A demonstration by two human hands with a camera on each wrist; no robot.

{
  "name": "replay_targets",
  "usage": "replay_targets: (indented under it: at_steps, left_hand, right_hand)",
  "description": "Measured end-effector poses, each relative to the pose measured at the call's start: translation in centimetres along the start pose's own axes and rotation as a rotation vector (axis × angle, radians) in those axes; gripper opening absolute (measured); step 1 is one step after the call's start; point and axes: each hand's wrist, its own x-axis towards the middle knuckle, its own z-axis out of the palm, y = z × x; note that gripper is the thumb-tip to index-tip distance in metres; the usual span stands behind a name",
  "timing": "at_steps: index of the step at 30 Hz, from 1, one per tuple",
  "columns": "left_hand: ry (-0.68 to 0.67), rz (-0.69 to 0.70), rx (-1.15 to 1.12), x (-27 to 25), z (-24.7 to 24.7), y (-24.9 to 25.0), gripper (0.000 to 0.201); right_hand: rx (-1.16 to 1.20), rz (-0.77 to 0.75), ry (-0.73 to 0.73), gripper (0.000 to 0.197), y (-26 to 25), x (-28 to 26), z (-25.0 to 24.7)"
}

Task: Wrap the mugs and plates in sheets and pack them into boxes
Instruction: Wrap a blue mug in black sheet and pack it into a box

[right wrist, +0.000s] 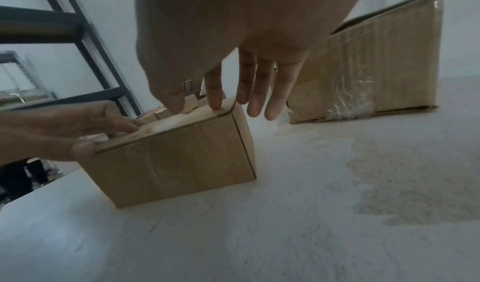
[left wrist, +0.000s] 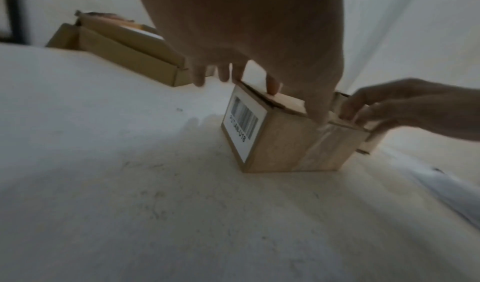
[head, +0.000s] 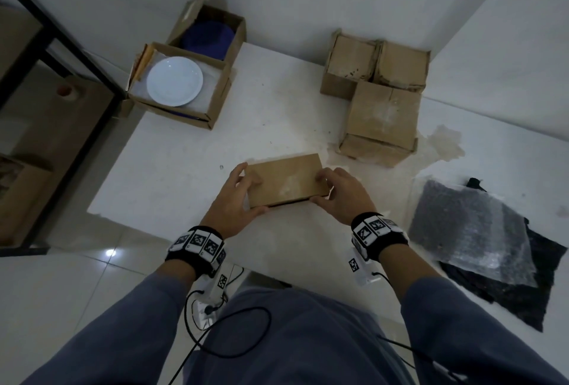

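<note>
A small closed cardboard box (head: 288, 180) (right wrist: 176, 159) stands on the white table (head: 172, 169), just in front of me. A barcode label (left wrist: 244, 126) covers its left end. My left hand (head: 243, 190) rests on the left end, fingers flat on the lid and thumb against the near top edge. My right hand (head: 335, 187) touches the right end; its thumb and index fingertip (right wrist: 215, 102) press the lid and the other fingers reach straight past it. A white plate (head: 174, 80) lies in an open box (head: 215, 101) at the far left.
Behind the plate box stands another open box (head: 238, 27) with something dark blue (head: 206, 37) inside. Several closed cartons (head: 381, 113) are stacked at the far right. Bubble-wrap sheets (head: 468, 230) lie on dark cloth at my right. A black shelf frame (head: 61, 55) stands left.
</note>
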Motion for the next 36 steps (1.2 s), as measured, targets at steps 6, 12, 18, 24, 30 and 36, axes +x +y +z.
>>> replay_targets:
  at_steps: [6,12,18,24,30,36]
  left_hand:
    - [-0.058,0.055,0.473,1.9,1.2,1.7,0.083]
    - [-0.121,0.082,0.762,4.3,3.7,2.8,0.11]
    - [-0.109,0.185,0.735,4.1,3.9,1.9,0.095]
    - [-0.138,0.177,0.697,4.3,3.9,1.9,0.087]
    - [-0.152,0.158,0.686,4.4,3.5,2.4,0.085]
    - [-0.136,0.129,0.521,4.6,2.8,2.3,0.098]
  right_hand:
    - [-0.141,-0.131,0.13,0.027,-0.7,0.7,-0.1]
    - [-0.298,-0.212,-0.066,0.073,-2.9,3.5,0.9]
    - [-0.443,-0.253,-0.08,0.073,-2.2,3.3,3.4]
    - [-0.372,-0.244,-0.031,0.071,-2.1,3.9,4.2]
    - [-0.346,-0.242,-0.067,0.077,-2.4,4.1,3.7]
    - [-0.471,-0.311,-0.3,0.116,-1.9,4.1,1.0]
